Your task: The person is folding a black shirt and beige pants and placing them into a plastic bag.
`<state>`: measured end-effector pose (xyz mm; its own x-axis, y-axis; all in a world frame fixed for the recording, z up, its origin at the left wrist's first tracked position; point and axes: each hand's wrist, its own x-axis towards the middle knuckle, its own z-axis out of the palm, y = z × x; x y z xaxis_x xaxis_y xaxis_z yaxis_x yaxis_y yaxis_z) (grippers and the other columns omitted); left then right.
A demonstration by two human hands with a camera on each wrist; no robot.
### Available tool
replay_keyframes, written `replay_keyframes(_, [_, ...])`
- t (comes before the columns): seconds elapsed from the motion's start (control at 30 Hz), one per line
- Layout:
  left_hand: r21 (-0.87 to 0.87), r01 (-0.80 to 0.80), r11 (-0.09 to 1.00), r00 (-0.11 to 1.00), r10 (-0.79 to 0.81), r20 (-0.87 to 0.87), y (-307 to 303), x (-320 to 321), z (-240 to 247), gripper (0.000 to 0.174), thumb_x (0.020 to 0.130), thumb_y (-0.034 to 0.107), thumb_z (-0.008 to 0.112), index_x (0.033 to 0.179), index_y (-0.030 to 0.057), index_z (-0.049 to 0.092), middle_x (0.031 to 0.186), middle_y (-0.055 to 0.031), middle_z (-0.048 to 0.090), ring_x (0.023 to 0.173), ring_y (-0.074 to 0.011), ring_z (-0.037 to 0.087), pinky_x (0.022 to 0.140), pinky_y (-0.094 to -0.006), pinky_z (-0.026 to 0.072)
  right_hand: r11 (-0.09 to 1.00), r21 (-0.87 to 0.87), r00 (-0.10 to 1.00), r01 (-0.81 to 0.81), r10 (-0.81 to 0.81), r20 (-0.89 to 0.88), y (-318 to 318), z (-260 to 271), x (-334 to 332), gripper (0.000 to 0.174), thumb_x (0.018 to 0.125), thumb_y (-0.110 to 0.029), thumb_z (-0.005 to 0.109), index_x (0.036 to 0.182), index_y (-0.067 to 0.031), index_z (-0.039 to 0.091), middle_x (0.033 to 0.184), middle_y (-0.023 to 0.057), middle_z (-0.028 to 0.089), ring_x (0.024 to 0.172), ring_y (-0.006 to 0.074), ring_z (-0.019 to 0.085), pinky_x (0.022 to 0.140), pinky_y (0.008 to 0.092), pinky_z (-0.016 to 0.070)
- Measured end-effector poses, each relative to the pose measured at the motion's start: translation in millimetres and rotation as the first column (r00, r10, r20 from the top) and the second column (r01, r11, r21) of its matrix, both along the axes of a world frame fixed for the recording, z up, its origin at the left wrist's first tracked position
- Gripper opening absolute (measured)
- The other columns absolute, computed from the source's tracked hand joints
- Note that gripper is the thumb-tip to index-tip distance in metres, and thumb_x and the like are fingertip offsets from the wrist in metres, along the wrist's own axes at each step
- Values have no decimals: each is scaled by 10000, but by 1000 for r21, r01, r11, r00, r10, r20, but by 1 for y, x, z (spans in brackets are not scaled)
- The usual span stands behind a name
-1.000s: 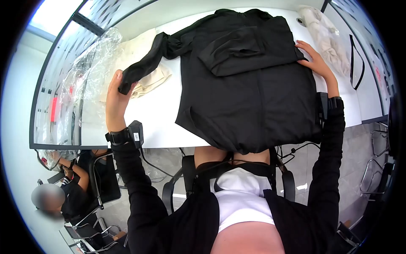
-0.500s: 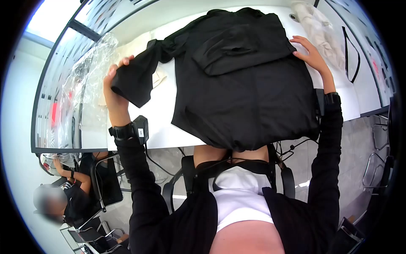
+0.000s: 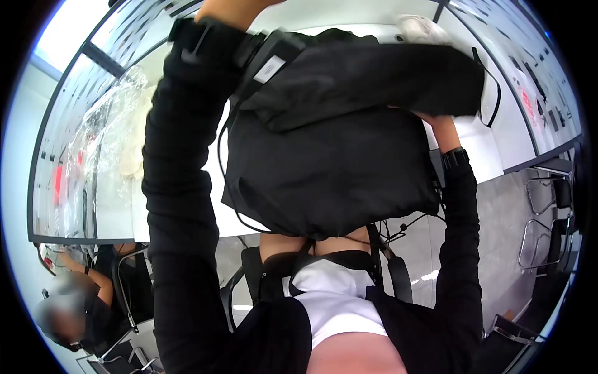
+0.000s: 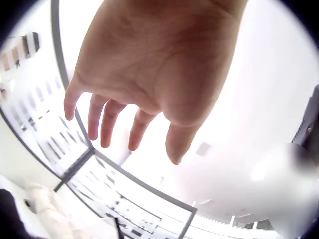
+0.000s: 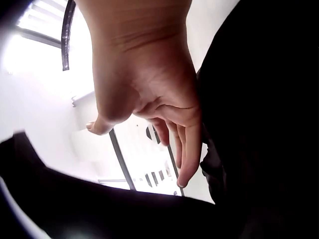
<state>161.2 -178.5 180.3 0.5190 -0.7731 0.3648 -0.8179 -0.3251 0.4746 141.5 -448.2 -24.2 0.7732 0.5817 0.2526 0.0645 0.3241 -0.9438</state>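
Observation:
A black long-sleeved garment (image 3: 330, 174) is spread over the white table, its lower edge at the table's front. One of its sleeves (image 3: 398, 78) stretches across the upper part to the right, its wide end overlapping my right hand (image 3: 440, 126). In the right wrist view, that hand's fingers (image 5: 190, 157) are fairly straight, beside the black cloth, with the thumb apart. My left hand (image 4: 154, 69) is raised, fingers spread and nothing in them; the head view cuts it off at the top, with its forearm passing left of the garment.
Clear plastic wrapping (image 3: 103, 143) and cream cloth (image 3: 136, 140) lie on the left of the table (image 3: 142, 212). A pale bundle (image 3: 427, 30) is at the back right, near a black strap (image 3: 495, 93). Another person (image 3: 93, 305) sits at lower left.
My left hand has moved from the left side up to the far edge and let go of the sleeve. The sleeve has swung rightward across the garment, over my right hand.

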Motion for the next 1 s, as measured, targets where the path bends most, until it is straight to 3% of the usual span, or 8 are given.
replay_keyframes(0.07, [266,-376,888,905,414,-103,16,10,-19,390,862,294,515,1111,-6,513,1045,-96,564,986,-181,532,920,-275,381,996,0,994,86,-86,-69,2,8,-2,781,815,-650,215,1315,-53,277,1270,198,399,1051,269,522,866,367,451])
replay_keyframes(0.1, [62,80,995,993,-85,83,30,57,-47,431,864,327,522,1140,-4,498,1037,-77,569,992,-147,521,882,-234,377,997,-36,997,67,-68,-32,-3,7,4,785,816,-649,223,1313,-44,275,1250,201,418,1024,269,540,829,343,479])
replay_keyframes(0.2, [46,-238,970,969,240,-48,86,77,-125,371,825,313,570,1078,42,557,1002,-93,604,980,-179,547,853,-292,410,989,-139,980,55,-80,-182,-7,11,5,774,825,-639,252,1280,-15,315,1182,195,479,934,236,588,730,311,519])
replay_keyframes(0.27, [147,-422,894,886,441,-139,118,85,-165,371,797,284,603,1075,42,559,1020,-110,599,998,-232,549,855,-310,417,898,-427,975,104,-178,-135,-7,16,0,475,908,-408,368,1199,-34,412,1095,139,530,859,200,604,735,280,503])
replay_keyframes(0.47, [142,-452,881,856,473,-211,156,95,-196,274,811,242,585,1017,60,583,969,-65,589,927,-190,539,812,-282,406,480,-821,947,308,-69,314,-3,25,-19,271,729,-279,682,744,-24,593,572,-6,536,544,63,480,524,194,374])
replay_keyframes(0.6, [244,-449,860,854,493,-168,169,100,-193,249,766,268,620,905,61,631,807,-69,590,816,-175,542,717,-274,416,373,-905,974,204,11,225,-1,34,-25,212,644,-149,737,727,-28,585,553,-38,461,513,44,405,476,192,322])
replay_keyframes(0.77, [284,-473,834,854,513,-85,182,104,-196,177,736,198,641,835,53,622,829,-76,600,835,-226,549,751,-302,419,444,-885,973,138,105,205,-8,28,-22,166,628,-68,716,695,-22,572,563,-18,467,493,59,398,468,206,333])
replay_keyframes(1.0, [-141,-419,897,904,397,-160,177,104,-191,105,799,149,583,824,65,526,1095,-55,561,1058,-215,489,920,-322,346,651,-748,991,128,-64,113,-20,25,-15,75,850,-115,493,875,-54,457,810,-30,512,743,17,417,682,175,350])
